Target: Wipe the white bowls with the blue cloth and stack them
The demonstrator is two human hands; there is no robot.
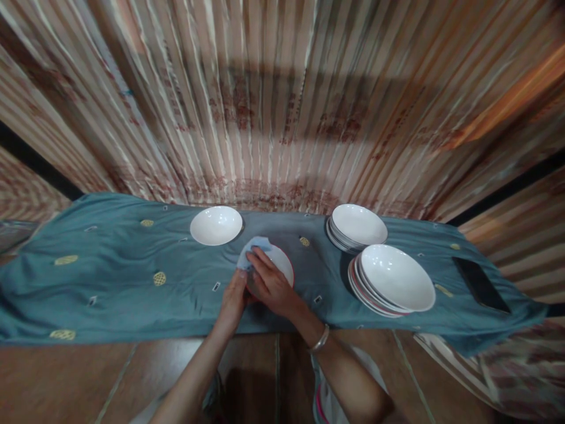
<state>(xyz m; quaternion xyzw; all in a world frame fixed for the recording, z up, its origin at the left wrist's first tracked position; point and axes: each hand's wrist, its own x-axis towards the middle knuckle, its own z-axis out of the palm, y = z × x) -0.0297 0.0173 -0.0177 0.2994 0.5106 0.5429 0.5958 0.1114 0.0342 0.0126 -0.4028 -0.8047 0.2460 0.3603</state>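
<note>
A white bowl with a red rim [285, 266] is in front of me at the near middle of the table. My left hand [233, 295] grips its left edge, fingers partly hidden. A light blue cloth [256, 244] lies over the bowl's far left rim. My right hand [272, 285] presses the cloth against the bowl with its fingers; a silver bangle circles that wrist. Beyond and to the left, a single white bowl [216, 225] sits on the tablecloth.
Two stacks of white dishes, a far stack [358, 225] and a nearer stack [397, 278], stand to the right. A black phone-like slab [480, 284] lies at the right end. The teal tablecloth [119, 294] is wrinkled; a striped curtain [273, 118] hangs behind.
</note>
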